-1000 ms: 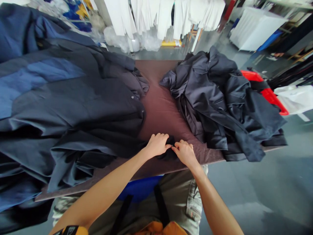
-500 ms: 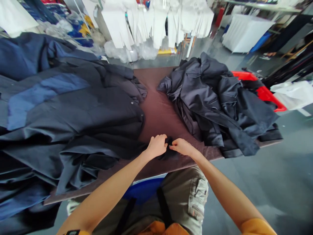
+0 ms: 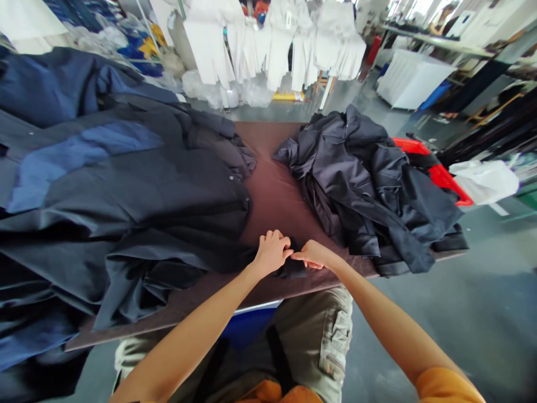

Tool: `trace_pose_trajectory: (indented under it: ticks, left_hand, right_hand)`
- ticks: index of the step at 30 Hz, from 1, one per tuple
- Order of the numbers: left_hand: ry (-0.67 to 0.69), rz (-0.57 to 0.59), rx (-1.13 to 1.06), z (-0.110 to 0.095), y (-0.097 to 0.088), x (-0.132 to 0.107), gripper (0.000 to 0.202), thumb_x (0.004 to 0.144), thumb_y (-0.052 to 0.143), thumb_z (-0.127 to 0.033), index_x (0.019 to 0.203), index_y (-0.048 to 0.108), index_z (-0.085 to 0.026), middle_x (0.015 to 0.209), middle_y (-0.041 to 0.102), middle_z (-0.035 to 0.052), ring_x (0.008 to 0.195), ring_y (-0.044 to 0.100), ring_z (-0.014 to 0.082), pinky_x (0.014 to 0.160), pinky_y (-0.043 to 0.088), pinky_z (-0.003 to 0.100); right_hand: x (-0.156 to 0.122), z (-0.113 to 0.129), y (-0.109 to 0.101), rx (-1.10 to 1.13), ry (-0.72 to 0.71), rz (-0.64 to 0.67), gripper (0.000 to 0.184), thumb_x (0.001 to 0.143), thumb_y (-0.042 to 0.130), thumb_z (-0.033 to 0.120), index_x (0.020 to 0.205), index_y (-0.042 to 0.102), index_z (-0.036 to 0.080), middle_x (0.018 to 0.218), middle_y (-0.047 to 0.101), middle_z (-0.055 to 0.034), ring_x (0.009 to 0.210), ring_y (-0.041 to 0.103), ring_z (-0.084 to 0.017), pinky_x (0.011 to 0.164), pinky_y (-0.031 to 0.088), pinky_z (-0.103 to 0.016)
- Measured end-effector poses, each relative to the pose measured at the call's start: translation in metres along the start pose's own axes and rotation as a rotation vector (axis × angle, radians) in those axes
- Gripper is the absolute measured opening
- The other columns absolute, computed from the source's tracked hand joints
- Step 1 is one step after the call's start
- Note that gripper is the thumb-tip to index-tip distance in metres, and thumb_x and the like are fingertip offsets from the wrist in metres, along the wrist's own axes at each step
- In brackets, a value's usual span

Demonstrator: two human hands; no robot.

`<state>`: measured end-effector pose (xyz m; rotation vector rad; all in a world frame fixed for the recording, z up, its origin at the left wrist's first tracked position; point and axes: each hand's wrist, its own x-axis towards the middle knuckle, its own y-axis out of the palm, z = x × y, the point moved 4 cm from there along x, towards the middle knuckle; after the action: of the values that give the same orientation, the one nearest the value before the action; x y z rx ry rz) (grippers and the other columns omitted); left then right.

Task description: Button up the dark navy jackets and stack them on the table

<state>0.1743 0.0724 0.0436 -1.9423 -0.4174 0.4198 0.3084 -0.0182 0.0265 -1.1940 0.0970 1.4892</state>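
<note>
Dark cloth (image 3: 291, 267) lies bunched at the near edge of the brown-covered bench (image 3: 272, 207), right under the hands, and a fold of it hangs slightly over that edge. The left hand (image 3: 272, 253) is curled with its fingers bent over the top of the cloth, and the right hand (image 3: 314, 254) reaches in from the other side, fingers held together and stretched out. The two sets of fingertips meet or nearly meet above the bunch, and whether either hand is actually pinching the fabric cannot be told from this view. To the left, a large heap of navy work jackets (image 3: 126, 184) with lighter blue panels covers much of the bench and comes up beside the left hand. To the right, a looser pile of charcoal jackets (image 3: 369, 190) sits near the right forearm, with a strip of bare brown cover between the two heaps. Beyond that pile, a red crate (image 3: 432, 162) and a white bag (image 3: 484, 182) sit off the bench's far corner, and white garments (image 3: 272, 45) hang on a rack farther back.
</note>
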Motion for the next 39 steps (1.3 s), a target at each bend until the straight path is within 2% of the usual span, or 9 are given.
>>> trace_pose_trajectory:
  ticks: [3, 5, 11, 18, 26, 31, 35, 37, 39]
  left_hand:
    - [0.017, -0.014, 0.021, -0.001, 0.0, -0.001, 0.019, 0.095, 0.06, -0.04, 0.097, 0.064, -0.021, 0.115, 0.057, 0.0087, 0.106, 0.049, 0.0271, 0.09, 0.041, 0.042]
    - [0.047, -0.038, 0.032, -0.002, 0.001, -0.003, 0.018, 0.096, 0.059, -0.038, 0.097, 0.064, -0.021, 0.115, 0.057, 0.0091, 0.105, 0.049, 0.0271, 0.09, 0.041, 0.042]
    - [0.098, -0.063, 0.01, 0.002, 0.004, -0.007, 0.012, 0.096, 0.054, -0.027, 0.1, 0.064, -0.021, 0.116, 0.058, 0.0091, 0.105, 0.049, 0.0274, 0.089, 0.04, 0.043]
    - [0.118, -0.082, 0.004, 0.002, 0.004, -0.007, 0.014, 0.093, 0.052, -0.022, 0.102, 0.063, -0.019, 0.117, 0.058, 0.0114, 0.106, 0.048, 0.0291, 0.088, 0.04, 0.044]
    - [0.13, -0.09, -0.02, 0.003, 0.004, -0.009, 0.021, 0.093, 0.046, -0.017, 0.103, 0.064, -0.018, 0.114, 0.058, 0.0125, 0.105, 0.048, 0.0288, 0.089, 0.04, 0.045]
    - [0.125, -0.041, -0.013, -0.001, -0.007, -0.006, 0.021, 0.091, 0.049, -0.018, 0.101, 0.067, -0.015, 0.112, 0.061, 0.0153, 0.105, 0.051, 0.0309, 0.089, 0.04, 0.047]
    - [0.081, -0.151, -0.058, -0.024, -0.021, 0.014, 0.024, 0.095, 0.047, -0.024, 0.102, 0.066, -0.012, 0.106, 0.063, 0.0167, 0.105, 0.053, 0.032, 0.1, 0.036, 0.053]
    - [0.163, -0.237, -0.174, -0.041, -0.021, 0.027, 0.024, 0.098, 0.044, -0.024, 0.104, 0.065, -0.015, 0.108, 0.064, 0.0131, 0.105, 0.054, 0.0278, 0.102, 0.037, 0.047]
    - [0.271, -0.235, -0.298, -0.054, -0.011, 0.037, 0.022, 0.1, 0.042, -0.023, 0.103, 0.064, -0.017, 0.107, 0.064, 0.0093, 0.102, 0.055, 0.0234, 0.096, 0.042, 0.039]
  right_hand:
    - [0.0, -0.004, -0.001, 0.171, 0.034, 0.117, 0.047, 0.095, 0.055, 0.044, 0.056, 0.057, 0.017, 0.041, 0.057, -0.0009, 0.036, 0.049, -0.011, 0.042, 0.04, -0.022]
    - [0.001, -0.007, -0.002, 0.205, 0.08, 0.156, 0.048, 0.094, 0.057, 0.051, 0.061, 0.06, 0.016, 0.047, 0.063, -0.0033, 0.038, 0.054, -0.012, 0.042, 0.043, -0.021]
    - [0.004, -0.005, 0.0, 0.213, 0.14, 0.199, 0.068, 0.084, 0.057, 0.077, 0.061, 0.064, 0.013, 0.058, 0.071, -0.0116, 0.045, 0.064, -0.016, 0.043, 0.05, -0.022]
    - [0.005, -0.001, 0.002, 0.202, 0.205, 0.196, 0.075, 0.077, 0.057, 0.085, 0.061, 0.063, 0.012, 0.061, 0.072, -0.0159, 0.051, 0.069, -0.02, 0.043, 0.052, -0.023]
    - [0.008, -0.002, 0.006, 0.188, 0.258, 0.183, 0.073, 0.084, 0.056, 0.078, 0.059, 0.065, 0.011, 0.057, 0.07, -0.0153, 0.048, 0.068, -0.019, 0.044, 0.052, -0.024]
    - [0.009, -0.003, 0.01, 0.198, 0.279, 0.151, 0.07, 0.087, 0.056, 0.075, 0.054, 0.063, 0.013, 0.051, 0.066, -0.0119, 0.046, 0.066, -0.019, 0.046, 0.053, -0.025]
    - [0.004, 0.001, 0.012, 0.135, 0.233, 0.141, 0.06, 0.1, 0.048, 0.049, 0.054, 0.062, 0.012, 0.054, 0.066, -0.0092, 0.052, 0.066, -0.017, 0.05, 0.052, -0.024]
    - [0.001, 0.002, 0.014, 0.088, 0.216, 0.126, 0.053, 0.103, 0.046, 0.031, 0.056, 0.062, 0.012, 0.055, 0.065, -0.0063, 0.054, 0.065, -0.014, 0.055, 0.051, -0.022]
    - [-0.002, 0.0, 0.016, 0.029, 0.208, 0.102, 0.044, 0.101, 0.051, 0.024, 0.061, 0.063, 0.012, 0.056, 0.063, -0.0012, 0.056, 0.062, -0.012, 0.06, 0.052, -0.023]
